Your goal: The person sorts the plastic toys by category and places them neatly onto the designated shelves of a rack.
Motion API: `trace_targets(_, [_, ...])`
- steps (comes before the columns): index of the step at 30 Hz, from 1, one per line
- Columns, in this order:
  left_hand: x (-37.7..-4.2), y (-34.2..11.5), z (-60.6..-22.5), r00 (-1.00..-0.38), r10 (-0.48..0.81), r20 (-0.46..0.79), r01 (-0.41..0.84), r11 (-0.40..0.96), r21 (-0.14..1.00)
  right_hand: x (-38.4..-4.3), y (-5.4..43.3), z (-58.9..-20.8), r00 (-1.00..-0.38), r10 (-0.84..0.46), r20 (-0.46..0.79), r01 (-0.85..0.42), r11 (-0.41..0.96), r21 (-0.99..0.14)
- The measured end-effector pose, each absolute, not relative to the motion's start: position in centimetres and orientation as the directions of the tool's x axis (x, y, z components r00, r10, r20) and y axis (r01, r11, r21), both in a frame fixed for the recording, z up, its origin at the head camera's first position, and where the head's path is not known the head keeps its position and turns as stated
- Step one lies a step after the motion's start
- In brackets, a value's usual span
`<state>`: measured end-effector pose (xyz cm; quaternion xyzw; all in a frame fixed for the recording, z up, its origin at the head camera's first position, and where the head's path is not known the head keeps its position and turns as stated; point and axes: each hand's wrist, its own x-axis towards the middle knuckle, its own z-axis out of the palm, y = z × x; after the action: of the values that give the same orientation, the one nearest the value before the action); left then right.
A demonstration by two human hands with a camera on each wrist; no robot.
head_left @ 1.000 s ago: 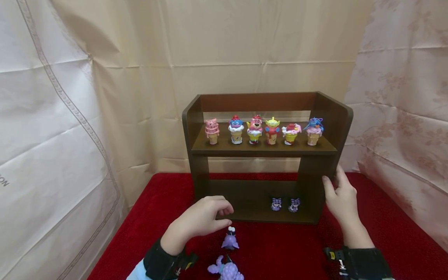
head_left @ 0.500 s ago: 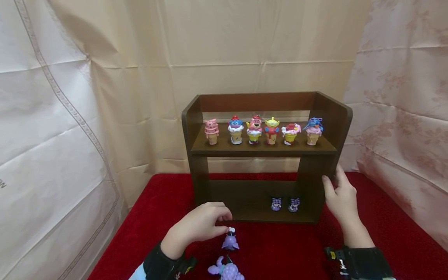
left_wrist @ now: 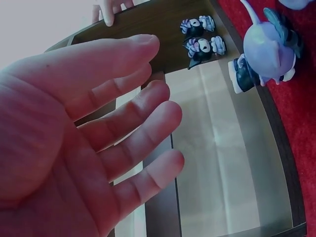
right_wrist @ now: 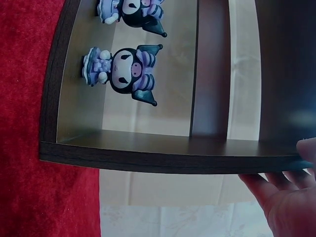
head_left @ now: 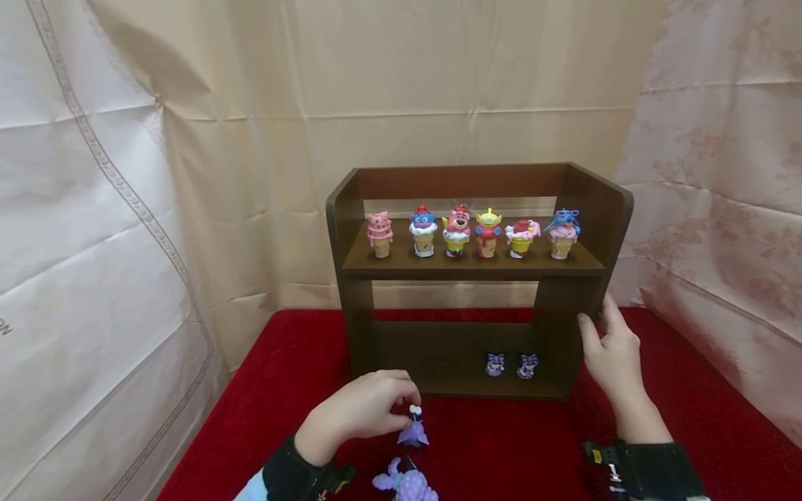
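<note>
My left hand (head_left: 366, 403) hovers at a small purple figurine (head_left: 413, 433) on the red cloth, its thumb and forefinger close by the figurine's white-tipped top in the head view. Seen from the left wrist, the fingers are loosely bent with nothing between them, and the figurine's round lilac body (left_wrist: 266, 52) lies past the fingertips. With my right hand (head_left: 617, 358) I hold the right side panel of a dark brown two-tier shelf (head_left: 473, 273); the thumb is on one face, the fingers on the other. Two purple-and-black figurines (right_wrist: 126, 71) stand at the right of the lower tier.
Several ice-cream-cone figurines (head_left: 487, 233) line the upper tier. A larger lilac figurine (head_left: 412, 485) lies on the red cloth (head_left: 495, 452) near the front, below the left hand. Cream drapes (head_left: 401, 69) hang behind, with pale cloth on both sides.
My left hand has come down and slightly right toward the small purple figurine. The right hand stays on the shelf panel, and the figurines have not moved.
</note>
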<state>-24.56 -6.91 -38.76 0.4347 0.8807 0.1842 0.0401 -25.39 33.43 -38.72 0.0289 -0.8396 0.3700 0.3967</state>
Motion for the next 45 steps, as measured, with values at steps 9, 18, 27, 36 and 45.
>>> trace_targets(9, [-24.5,-6.5,-39.3,-0.614,0.789,0.021,0.737,0.564,0.373,-25.2,33.5,-38.7,-0.692,0.255,0.676,-0.329,0.721,-0.609])
trace_targets(18, [-24.6,-6.3,-40.2,-0.613,0.789,-0.045,0.714,0.577,0.397,-25.3,33.3,-38.7,-0.699,0.247,0.671,-0.328,0.724,-0.607])
trace_targets(27, [-24.8,-6.1,-40.7,-0.603,0.796,-0.055,0.717,0.571,0.398,-25.2,33.3,-38.6,-0.701,0.249,0.668,-0.322,0.726,-0.608])
trace_targets(36, [-25.1,-6.1,-41.3,-0.614,0.787,-0.054,0.72,0.587,0.371,-25.3,33.4,-38.8,-0.698,0.24,0.674,-0.337,0.722,-0.605])
trace_targets(45, [-25.5,-6.2,-41.8,-0.629,0.774,-0.065,0.716,0.61,0.338,-25.3,33.5,-38.8,-0.698,0.245,0.672,-0.331,0.722,-0.607])
